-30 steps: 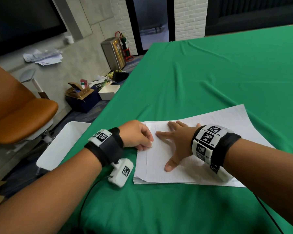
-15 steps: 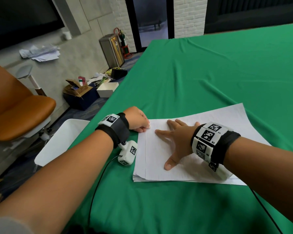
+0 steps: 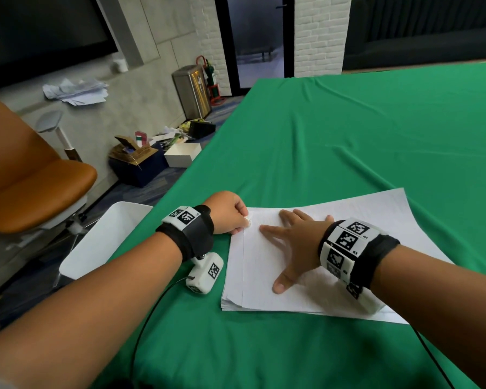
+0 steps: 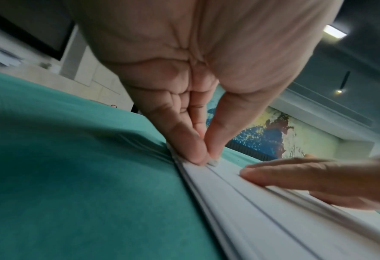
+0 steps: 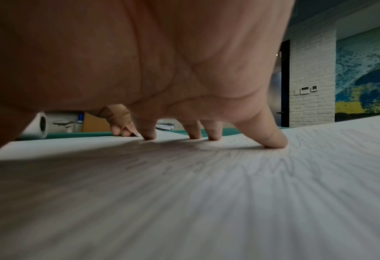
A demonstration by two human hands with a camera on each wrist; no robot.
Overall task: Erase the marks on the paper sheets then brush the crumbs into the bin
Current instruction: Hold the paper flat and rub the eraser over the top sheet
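Two hands | left hand (image 3: 230,211) pinches eraser (image 4: 213,161) | right hand (image 3: 298,242) flat on paper sheets (image 3: 264,276)

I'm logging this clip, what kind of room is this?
Probably an office meeting room: a long table under green cloth, a big dark wall screen, an orange office chair and a steel bin.
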